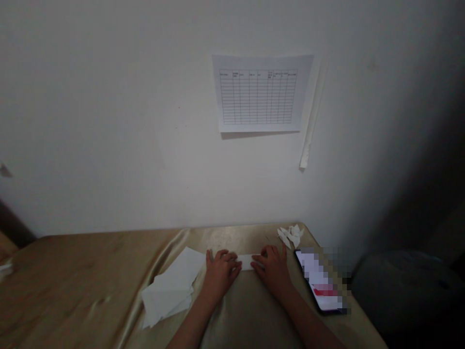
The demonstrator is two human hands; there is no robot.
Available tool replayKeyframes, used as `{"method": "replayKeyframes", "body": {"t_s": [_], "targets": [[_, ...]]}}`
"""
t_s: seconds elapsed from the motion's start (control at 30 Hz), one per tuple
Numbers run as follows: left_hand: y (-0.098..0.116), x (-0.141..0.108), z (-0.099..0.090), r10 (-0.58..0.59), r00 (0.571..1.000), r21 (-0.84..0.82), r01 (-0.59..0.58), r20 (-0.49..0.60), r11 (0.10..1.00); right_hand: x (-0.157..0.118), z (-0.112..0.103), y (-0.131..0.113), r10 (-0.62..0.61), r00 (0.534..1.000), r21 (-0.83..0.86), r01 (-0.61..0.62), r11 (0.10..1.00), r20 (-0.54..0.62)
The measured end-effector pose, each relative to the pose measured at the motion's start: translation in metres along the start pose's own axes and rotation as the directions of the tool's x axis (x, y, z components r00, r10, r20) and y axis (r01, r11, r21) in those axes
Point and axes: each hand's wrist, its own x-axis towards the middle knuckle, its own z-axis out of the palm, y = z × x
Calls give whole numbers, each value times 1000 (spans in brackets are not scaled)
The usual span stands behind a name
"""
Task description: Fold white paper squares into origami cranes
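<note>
A narrow white strip of folded paper (246, 262) lies crosswise on the cloth-covered table. At its left end is my left hand (221, 270), fingers bent and closed onto the paper. My right hand (273, 269) grips the opposite end in the same way, thumb and fingertips at the edge. Between the hands a short stretch of the strip shows; the fingers cover both ends. Left of my left hand, several loose white paper sheets (170, 291) lie overlapping in an untidy pile.
A phone (319, 283) with its screen lit lies right of my right arm. Crumpled paper scraps (291, 235) sit at the table's back right corner. The brown satin tablecloth (83, 281) has wrinkles at left. A printed table sheet (259, 97) hangs on the wall; a dark rounded object (407, 295) stands at right.
</note>
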Motion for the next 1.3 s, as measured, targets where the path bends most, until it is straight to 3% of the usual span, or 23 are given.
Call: {"method": "replayKeyframes", "body": {"t_s": [0.47, 0.9, 1.3], "targets": [[8, -1, -6, -8, 1000, 26, 8, -16, 1000, 1, -2, -2, 25, 999, 19, -25, 999, 25], [14, 1, 4, -13, 1000, 77, 14, -24, 997, 0, 3, 13, 156, 986, 12, -157, 987, 57], [8, -2, 8, 25, 999, 49, -22, -48, 999, 0, 0, 9, 159, 986, 12, -160, 987, 48]]}}
